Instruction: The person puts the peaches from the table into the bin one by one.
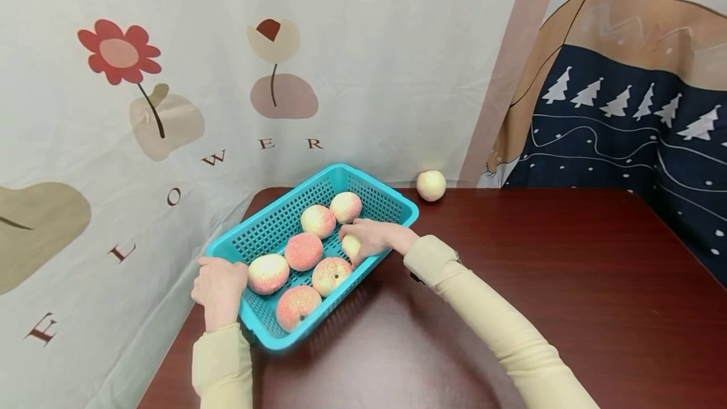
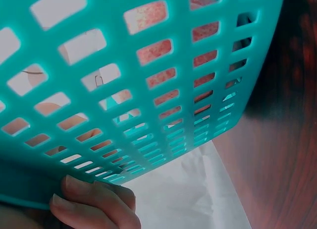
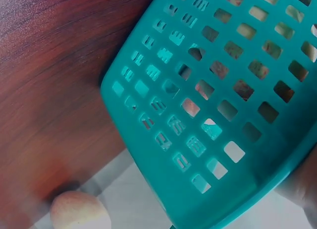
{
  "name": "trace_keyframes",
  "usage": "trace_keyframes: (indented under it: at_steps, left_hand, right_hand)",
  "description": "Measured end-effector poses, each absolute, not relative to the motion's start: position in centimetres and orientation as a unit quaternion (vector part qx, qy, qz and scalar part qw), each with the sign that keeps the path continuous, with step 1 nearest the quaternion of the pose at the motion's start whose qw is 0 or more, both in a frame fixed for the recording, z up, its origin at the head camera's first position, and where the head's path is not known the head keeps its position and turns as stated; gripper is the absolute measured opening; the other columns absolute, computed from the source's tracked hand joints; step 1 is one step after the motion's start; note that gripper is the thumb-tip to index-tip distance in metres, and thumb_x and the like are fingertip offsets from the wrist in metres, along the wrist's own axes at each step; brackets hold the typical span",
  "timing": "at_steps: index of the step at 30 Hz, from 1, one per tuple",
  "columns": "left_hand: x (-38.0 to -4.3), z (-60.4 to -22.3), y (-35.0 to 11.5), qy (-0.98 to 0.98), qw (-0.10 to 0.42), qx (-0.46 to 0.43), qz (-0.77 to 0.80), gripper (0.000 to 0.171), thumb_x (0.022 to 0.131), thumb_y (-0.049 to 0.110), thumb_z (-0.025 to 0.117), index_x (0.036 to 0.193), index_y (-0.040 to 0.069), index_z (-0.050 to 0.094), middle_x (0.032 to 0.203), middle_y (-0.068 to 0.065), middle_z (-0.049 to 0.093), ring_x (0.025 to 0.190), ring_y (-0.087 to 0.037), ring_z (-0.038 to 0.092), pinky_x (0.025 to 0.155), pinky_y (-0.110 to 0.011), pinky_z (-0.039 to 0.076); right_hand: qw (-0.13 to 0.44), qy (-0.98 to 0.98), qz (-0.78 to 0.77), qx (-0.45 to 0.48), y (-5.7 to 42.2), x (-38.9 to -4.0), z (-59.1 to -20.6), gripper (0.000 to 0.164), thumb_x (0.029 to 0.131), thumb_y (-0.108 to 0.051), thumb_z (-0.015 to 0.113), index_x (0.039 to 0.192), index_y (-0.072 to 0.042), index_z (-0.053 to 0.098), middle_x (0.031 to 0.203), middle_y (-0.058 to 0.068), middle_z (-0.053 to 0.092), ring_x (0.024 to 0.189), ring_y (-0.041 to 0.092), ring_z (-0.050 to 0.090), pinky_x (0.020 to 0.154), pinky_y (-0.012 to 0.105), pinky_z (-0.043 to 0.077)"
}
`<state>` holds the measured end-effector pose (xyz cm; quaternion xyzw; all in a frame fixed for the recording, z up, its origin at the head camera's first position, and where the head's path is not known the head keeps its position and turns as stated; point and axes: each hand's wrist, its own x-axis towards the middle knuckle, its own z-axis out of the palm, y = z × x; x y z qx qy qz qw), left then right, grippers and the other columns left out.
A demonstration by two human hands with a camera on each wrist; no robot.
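Observation:
A turquoise plastic basket with perforated walls stands at an angle near the table's back left, holding several pink and cream peaches. My left hand grips its left end, and in the left wrist view the curled fingers show under the rim. Reaching over the right long side, my right hand holds a pale yellow peach inside the basket, partly hidden by the fingers. The right wrist view mostly faces the basket's perforated outer wall, which screens most of that hand.
One more pale peach sits on the dark red-brown table at its back edge, right of the basket. Behind the table hangs a light printed curtain, with a navy tree-patterned section at the right.

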<state>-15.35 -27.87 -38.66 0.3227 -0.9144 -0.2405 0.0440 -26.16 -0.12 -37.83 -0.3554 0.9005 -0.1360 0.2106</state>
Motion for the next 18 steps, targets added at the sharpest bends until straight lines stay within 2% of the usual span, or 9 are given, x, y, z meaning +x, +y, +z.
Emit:
trace_keyframes:
  at_steps: [6,11,18]
  left_hand:
    - [-15.22,-38.71,-27.83,-0.914,0.049,0.322,-0.24,0.048,0.086,0.022,0.037,0.113,-0.018,0.033,0.094,-0.037,0.052,0.087,-0.053,0.054,0.06,-0.05,0.042]
    - [-15.12,-38.66,-27.77,-0.914,0.054,0.322,-0.241,0.047,0.085,0.021,0.037,0.111,-0.018,0.033,0.093,-0.037,0.052,0.085,-0.052,0.054,0.059,-0.049,0.041]
    - [-15.22,-38.68,-27.86,-0.913,0.048,0.325,-0.241,0.054,0.085,0.022,0.037,0.118,-0.02,0.03,0.095,-0.038,0.052,0.084,-0.051,0.054,0.06,-0.05,0.042]
  right_hand:
    - [0.22,0.899,-0.133,-0.356,-0.38,-26.13,-37.99,0.062,0.076,-0.035,0.078,0.129,-0.02,0.05,0.134,0.008,0.043,0.113,0.019,0.045,0.092,0.037,0.044]
    - [0.233,0.901,-0.135,-0.341,-0.47,-26.06,-38.01,0.063,0.077,-0.034,0.078,0.131,-0.02,0.049,0.143,0.008,0.038,0.123,0.022,0.042,0.097,0.04,0.043]
    - [0.238,0.898,-0.124,-0.349,-0.51,-25.95,-37.81,0.065,0.08,-0.035,0.075,0.136,-0.021,0.046,0.144,0.004,0.043,0.129,0.022,0.04,0.102,0.041,0.041]
